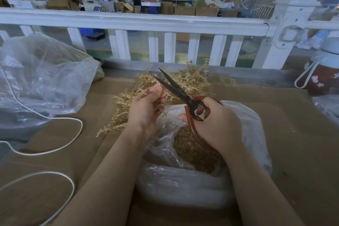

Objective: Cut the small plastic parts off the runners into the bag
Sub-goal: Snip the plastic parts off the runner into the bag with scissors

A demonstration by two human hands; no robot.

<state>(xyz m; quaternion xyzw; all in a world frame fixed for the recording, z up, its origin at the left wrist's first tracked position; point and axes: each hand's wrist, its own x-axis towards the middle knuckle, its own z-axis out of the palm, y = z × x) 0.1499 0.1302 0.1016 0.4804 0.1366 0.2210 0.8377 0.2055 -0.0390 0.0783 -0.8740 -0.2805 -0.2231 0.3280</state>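
My left hand point(146, 104) grips a tan plastic runner point(166, 95) lined with small parts, held over the mouth of a clear bag point(253, 126). My right hand point(214, 124) holds red-handled scissors point(176, 88); their dark blades are spread apart and point up-left, straddling the runner just above my left fingers. Inside the bag lies a heap of cut tan parts point(194, 150). A pile of uncut runners point(190, 79) lies on the cardboard behind my hands and trails down to the left.
Brown cardboard point(293, 134) covers the table. A large crumpled clear bag point(42, 79) sits at left, with a white cord point(60, 145) looping across the cardboard. A white railing point(165, 24) runs behind. A red and white flask point(322, 71) stands at right.
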